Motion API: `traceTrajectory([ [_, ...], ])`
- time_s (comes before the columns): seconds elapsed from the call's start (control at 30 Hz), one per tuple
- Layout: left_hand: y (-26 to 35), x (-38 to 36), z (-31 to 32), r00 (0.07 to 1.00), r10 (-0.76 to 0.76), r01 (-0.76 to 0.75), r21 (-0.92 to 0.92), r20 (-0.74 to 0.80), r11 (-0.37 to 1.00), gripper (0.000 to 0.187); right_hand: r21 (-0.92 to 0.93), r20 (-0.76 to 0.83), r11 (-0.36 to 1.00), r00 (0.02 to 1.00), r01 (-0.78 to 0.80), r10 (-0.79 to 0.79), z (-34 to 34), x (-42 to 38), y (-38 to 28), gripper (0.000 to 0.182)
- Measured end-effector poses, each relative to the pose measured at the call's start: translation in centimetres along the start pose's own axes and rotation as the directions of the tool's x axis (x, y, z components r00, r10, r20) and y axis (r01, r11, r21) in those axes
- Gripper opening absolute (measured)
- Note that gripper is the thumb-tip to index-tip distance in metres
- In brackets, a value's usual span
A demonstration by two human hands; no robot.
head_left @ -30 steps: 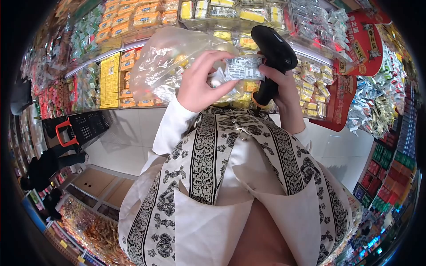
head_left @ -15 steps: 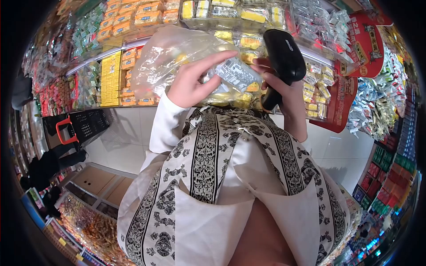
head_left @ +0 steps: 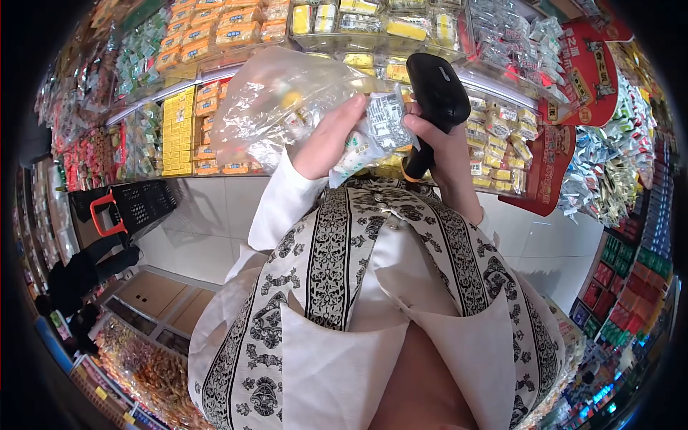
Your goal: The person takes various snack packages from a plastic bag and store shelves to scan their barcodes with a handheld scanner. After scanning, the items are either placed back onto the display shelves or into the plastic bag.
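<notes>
A small silver snack packet (head_left: 388, 120) with dense black print is held up between my hands. Below it, a white packet with green marks (head_left: 356, 156) rests against the fingers of my left hand (head_left: 331, 137), which is closed around its side. My right hand (head_left: 446, 147) grips a black barcode scanner (head_left: 438, 89) by its handle, its head pointing up and away. The right thumb and fingertips also pinch the printed packet's right edge. Just beyond my left hand, a clear plastic bag (head_left: 261, 100) bulges, with some yellow items showing through it.
Bins of orange-wrapped snacks (head_left: 240, 34) and yellow-wrapped snacks (head_left: 408, 27) stand ahead. Red signs (head_left: 548, 168) border the bins at right. A black basket with a red handle (head_left: 107, 215) sits on the floor at left, near a person in dark clothes (head_left: 75, 276).
The scanner and right hand have shifted left, nearer the left hand. The printed packet has turned more upright, and the green-marked packet now shows below it.
</notes>
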State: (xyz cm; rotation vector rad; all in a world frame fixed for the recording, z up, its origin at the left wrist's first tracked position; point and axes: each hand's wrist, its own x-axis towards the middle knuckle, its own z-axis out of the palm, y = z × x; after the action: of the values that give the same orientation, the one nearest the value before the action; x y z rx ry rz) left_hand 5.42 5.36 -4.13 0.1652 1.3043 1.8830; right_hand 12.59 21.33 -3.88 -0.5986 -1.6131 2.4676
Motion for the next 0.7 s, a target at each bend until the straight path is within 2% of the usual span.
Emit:
traceTrajectory([
  [0.03,-0.1,-0.5,0.3,0.981,0.195,-0.187,0.327,0.007,0.927,0.028,0.000,0.001,1.000,1.000,0.000,0.000,0.0,0.0,0.0,0.021],
  [0.07,-0.3,-0.4,0.3,0.981,0.196,-0.187,0.327,0.006,0.926,0.028,-0.028,0.008,0.999,1.000,0.023,-0.023,0.0,0.1,-0.1,0.021],
  [0.13,-1.0,-0.2,-0.1,0.984,0.172,-0.175,0.525,0.056,0.833,0.031,-0.053,0.014,0.998,0.999,0.041,-0.041,0.0,-0.1,-0.3,0.021],
  [0.2,0.0,-0.4,-0.6,0.979,0.187,-0.198,0.551,0.077,0.811,0.032,-0.153,0.098,0.987,0.994,0.057,-0.042,-0.2,-0.4,-1.1,0.033],
  [0.27,2.5,-0.8,-0.4,0.993,0.002,-0.094,0.779,0.118,0.619,0.033,-0.185,0.113,0.979,0.991,0.090,-0.070,-0.4,-0.2,-0.7,0.029],
  [0.3,3.2,-1.0,-0.2,0.989,0.020,-0.138,0.844,0.149,0.518,0.033,-0.215,0.133,0.968,0.986,0.129,-0.102,-0.5,-0.1,-0.6,0.024],
  [0.33,3.5,-0.9,-0.1,0.989,0.021,-0.138,0.843,0.149,0.520,0.033,-0.217,0.133,0.968,0.986,0.128,-0.101,-0.5,-0.2,-0.7,0.024],
  [0.4,4.1,-0.6,-0.4,0.958,0.011,-0.265,0.863,0.288,0.430,0.032,-0.365,0.186,0.911,0.974,0.192,-0.131,-0.3,-0.3,-0.9,0.024],
  [0.43,4.5,-0.5,-0.5,0.958,0.012,-0.265,0.863,0.288,0.430,0.032,-0.365,0.187,0.911,0.974,0.193,-0.131,-0.4,-0.3,-0.8,0.024],
  [0.5,5.3,-0.3,-0.6,0.940,-0.101,-0.286,0.913,0.327,0.289,0.031,-0.280,0.221,0.939,0.965,0.201,-0.140,-0.6,-0.3,-0.3,0.022],
  [0.7,5.7,0.4,-0.7,0.890,-0.096,-0.416,0.879,0.446,0.232,0.030,-0.173,0.260,0.976,0.962,0.131,-0.083,-1.5,-0.1,0.0,0.022],
])
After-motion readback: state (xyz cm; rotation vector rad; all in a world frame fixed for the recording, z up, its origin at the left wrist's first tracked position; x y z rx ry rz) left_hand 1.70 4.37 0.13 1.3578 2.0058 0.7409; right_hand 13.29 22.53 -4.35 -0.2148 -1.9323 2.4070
